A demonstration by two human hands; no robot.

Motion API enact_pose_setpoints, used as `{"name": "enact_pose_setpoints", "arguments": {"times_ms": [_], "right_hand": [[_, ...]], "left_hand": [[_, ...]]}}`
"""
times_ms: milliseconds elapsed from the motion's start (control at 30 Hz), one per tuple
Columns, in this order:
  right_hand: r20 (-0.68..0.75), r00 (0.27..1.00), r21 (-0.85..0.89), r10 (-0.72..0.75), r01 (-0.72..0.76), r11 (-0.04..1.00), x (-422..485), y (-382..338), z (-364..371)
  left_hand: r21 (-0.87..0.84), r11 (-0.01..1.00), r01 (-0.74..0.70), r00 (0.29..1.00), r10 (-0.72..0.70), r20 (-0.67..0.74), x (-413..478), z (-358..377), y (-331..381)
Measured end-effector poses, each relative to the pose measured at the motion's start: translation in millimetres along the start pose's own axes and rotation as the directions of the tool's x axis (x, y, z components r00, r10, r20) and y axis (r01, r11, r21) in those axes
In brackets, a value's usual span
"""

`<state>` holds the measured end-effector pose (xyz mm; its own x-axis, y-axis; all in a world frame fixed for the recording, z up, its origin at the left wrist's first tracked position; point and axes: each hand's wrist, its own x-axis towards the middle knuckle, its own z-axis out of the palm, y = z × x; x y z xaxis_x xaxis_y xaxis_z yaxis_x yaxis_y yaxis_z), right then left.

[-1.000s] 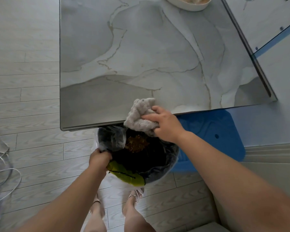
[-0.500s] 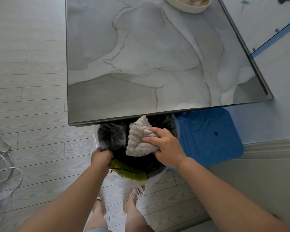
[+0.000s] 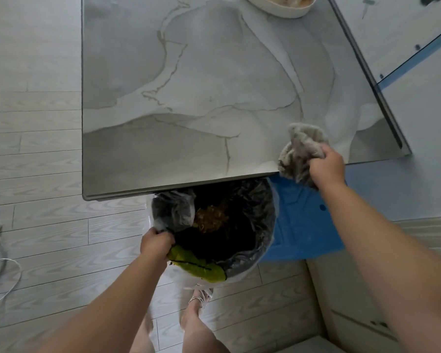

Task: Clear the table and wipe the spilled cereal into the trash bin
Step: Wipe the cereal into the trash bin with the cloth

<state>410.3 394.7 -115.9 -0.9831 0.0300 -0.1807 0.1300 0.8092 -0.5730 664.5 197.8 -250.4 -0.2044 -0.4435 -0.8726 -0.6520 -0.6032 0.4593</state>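
Right hand: fingers curled tight round a bunched cloth, which it holds over the near edge of the table, at 2 o'clock from the bin.
Left hand: grips the liner at the bin's rim at 8 o'clock, holding the mouth open under the table edge.
Change: a second ago the cloth was at the table edge right above the bin, and half a second ago it hung over the bin's mouth. Now it has been lifted out and carried right, back up to table level. The left hand has kept its grip throughout.
Meaning: that sweep looks delivered. A brown heap of cereal lies inside the bin toward 12 o'clock, and no loose cereal shows on the tabletop. The likely next step is another pass or a final wipe. The bowl at the table's 12 o'clock edge is still to clear.
Hands: two, both busy.
Cloths: one.
Bins: one, with one cereal heap and one yellow-green scrap at 6 o'clock.
Bowls: one, partly cut off by the frame.
Blue mat: one, at 3 o'clock from the bin.
Cables: a tangle at 9 o'clock, count unclear.
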Motion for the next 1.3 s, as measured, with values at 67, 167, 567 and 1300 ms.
{"name": "enact_pose_setpoints", "arguments": {"times_ms": [67, 167, 567, 1300], "right_hand": [[0.073, 0.997, -0.098, 0.013, -0.006, 0.995, 4, -4, 21], [0.07, 0.998, -0.248, -0.005, 0.022, 0.968, 0, -34, 52], [0.268, 0.94, -0.32, -0.209, 0.291, 0.901, 12, -172, 150], [0.752, 0.419, -0.108, -0.508, 0.84, 0.532, -142, -53, 92]], "left_hand": [[-0.013, 1.0, 0.002, 1.0, -0.002, 0.006, 0, -1, 1], [-0.032, 0.999, -0.014, 1.0, 0.014, -0.003, 2, -8, 6], [-0.006, 0.998, -0.063, 0.995, 0.062, -0.076, 7, -49, 6], [0.016, 0.999, -0.046, 0.998, 0.047, -0.047, 8, -66, 2]]}}
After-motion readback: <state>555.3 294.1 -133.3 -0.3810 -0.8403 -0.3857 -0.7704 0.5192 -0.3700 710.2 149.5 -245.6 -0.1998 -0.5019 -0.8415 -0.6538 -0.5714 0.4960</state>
